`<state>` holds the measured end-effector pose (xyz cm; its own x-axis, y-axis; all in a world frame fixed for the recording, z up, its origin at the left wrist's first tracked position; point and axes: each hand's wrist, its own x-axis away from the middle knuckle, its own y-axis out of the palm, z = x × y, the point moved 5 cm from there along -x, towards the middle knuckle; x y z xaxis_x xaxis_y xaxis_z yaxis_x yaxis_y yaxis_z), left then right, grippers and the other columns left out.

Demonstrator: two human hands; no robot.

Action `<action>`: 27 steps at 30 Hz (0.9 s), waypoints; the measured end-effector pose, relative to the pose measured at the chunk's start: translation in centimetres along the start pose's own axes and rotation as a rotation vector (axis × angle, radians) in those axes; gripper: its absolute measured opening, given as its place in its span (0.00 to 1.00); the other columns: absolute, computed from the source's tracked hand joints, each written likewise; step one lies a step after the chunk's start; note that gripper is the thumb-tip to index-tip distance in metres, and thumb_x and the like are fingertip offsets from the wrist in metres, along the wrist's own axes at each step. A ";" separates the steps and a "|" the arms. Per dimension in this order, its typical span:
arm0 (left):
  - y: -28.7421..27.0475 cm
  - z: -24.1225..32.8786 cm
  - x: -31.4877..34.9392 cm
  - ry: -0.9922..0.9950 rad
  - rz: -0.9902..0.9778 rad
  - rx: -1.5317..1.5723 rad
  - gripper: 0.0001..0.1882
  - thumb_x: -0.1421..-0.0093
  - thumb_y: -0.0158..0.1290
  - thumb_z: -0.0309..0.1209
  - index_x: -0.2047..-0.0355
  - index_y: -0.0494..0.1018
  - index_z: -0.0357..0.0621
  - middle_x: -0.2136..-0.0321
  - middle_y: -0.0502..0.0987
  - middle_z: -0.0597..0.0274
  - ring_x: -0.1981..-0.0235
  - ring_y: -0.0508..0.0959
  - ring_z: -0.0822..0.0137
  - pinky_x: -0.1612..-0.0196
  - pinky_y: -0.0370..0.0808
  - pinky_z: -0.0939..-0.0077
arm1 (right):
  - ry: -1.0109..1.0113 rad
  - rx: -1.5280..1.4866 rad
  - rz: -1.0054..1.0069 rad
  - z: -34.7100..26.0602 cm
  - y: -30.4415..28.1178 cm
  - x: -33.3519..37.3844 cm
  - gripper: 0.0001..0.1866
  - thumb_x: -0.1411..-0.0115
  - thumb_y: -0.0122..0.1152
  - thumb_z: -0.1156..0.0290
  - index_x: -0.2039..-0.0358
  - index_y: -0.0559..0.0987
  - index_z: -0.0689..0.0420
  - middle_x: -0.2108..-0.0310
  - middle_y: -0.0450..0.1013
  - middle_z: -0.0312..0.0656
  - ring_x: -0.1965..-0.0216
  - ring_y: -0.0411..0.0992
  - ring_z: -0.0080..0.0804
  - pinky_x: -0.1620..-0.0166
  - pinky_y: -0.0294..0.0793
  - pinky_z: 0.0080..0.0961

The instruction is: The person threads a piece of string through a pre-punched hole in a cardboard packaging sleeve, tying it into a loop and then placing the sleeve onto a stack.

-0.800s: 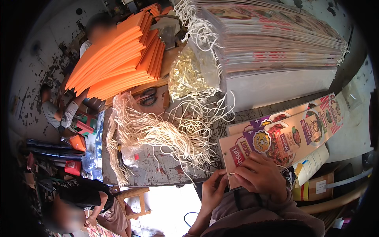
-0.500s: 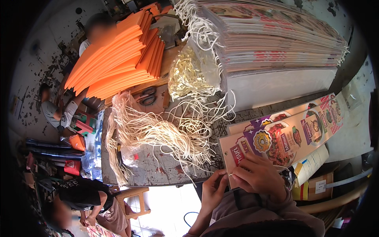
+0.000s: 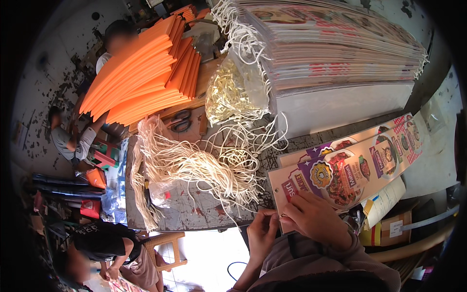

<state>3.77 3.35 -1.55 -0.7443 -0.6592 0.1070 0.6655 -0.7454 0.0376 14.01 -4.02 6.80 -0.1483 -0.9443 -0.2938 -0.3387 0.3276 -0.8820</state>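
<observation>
Hands pinching near corner of flat printed paper bag (image 3: 348,168), glossy, purple and food pictures; right hand (image 3: 314,216) fingers pressing it, left hand (image 3: 261,232) fingers pinching edge.

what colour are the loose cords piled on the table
Cream white, a tangled heap of cords left of the printed bag under the right hand. Head view.

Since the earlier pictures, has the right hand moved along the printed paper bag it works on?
No. The right hand rests at the same near corner of the printed paper bag, at the table edge, beside the left hand.
</observation>
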 end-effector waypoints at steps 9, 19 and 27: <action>-0.2 2.6 0.6 0.314 0.342 -0.486 0.04 0.46 0.52 0.19 0.71 0.68 0.36 0.76 0.73 0.56 0.78 0.77 0.66 0.75 0.73 0.76 | 0.103 -0.142 -0.126 0.7 -2.1 1.6 0.11 0.48 0.58 0.67 0.68 0.70 0.56 0.70 0.64 0.39 0.64 0.66 0.37 0.58 0.64 0.33; -4.6 2.3 1.3 0.329 0.689 -0.826 0.06 0.50 0.49 0.16 0.74 0.64 0.37 0.79 0.70 0.57 0.78 0.72 0.62 0.72 0.70 0.70 | 0.172 -0.139 -0.178 2.3 -3.3 4.0 0.17 0.56 0.65 0.68 0.67 0.70 0.55 0.61 0.61 0.42 0.57 0.62 0.42 0.54 0.62 0.37; -13.7 2.2 4.8 0.200 1.087 -0.795 0.04 0.40 0.46 0.24 0.71 0.64 0.36 0.79 0.69 0.60 0.84 0.66 0.71 0.85 0.61 0.78 | 0.115 -0.191 -0.147 2.9 -3.0 4.9 0.21 0.57 0.67 0.65 0.64 0.70 0.55 0.60 0.60 0.42 0.57 0.62 0.43 0.55 0.62 0.40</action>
<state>-8.83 10.63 0.65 0.0906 -0.8975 -0.4317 0.7550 0.3445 -0.5579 16.99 -9.69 6.91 -0.1852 -0.9760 -0.1144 -0.5320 0.1975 -0.8234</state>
